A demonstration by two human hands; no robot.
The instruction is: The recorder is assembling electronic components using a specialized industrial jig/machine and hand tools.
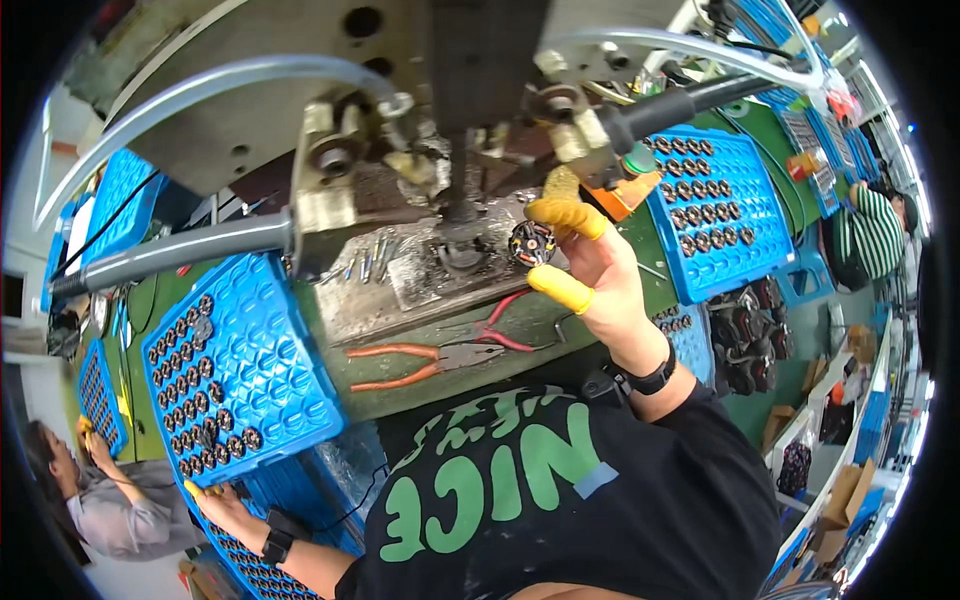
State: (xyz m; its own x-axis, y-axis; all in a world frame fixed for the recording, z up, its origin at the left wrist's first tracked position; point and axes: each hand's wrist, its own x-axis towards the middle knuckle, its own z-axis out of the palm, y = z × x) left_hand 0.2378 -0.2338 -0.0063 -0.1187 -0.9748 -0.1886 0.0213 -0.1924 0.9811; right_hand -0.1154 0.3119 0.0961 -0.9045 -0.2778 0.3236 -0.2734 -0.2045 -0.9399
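Note:
Between the yellow-covered thumb and fingers of my right hand [607, 282] is a small round motor stator [532, 243], dark with copper-coloured parts. It is held just right of the press tool [459, 215], above the worn metal base plate [372, 312]. My left hand [228, 508] is low on the left, at the near edge of a blue tray [318, 405] with rows of similar stators [205, 395]. Its fingers, tipped in yellow, reach out along that edge and are partly hidden; nothing shows in them.
Orange-handled pliers [425, 362] and red-handled pliers [490, 328] lie before the base plate. Another blue tray of stators [775, 235] stands right, beside an orange box [628, 193]. Grey pipes [190, 250] flank the press. Co-workers sit far left [110, 505] and far right [870, 235].

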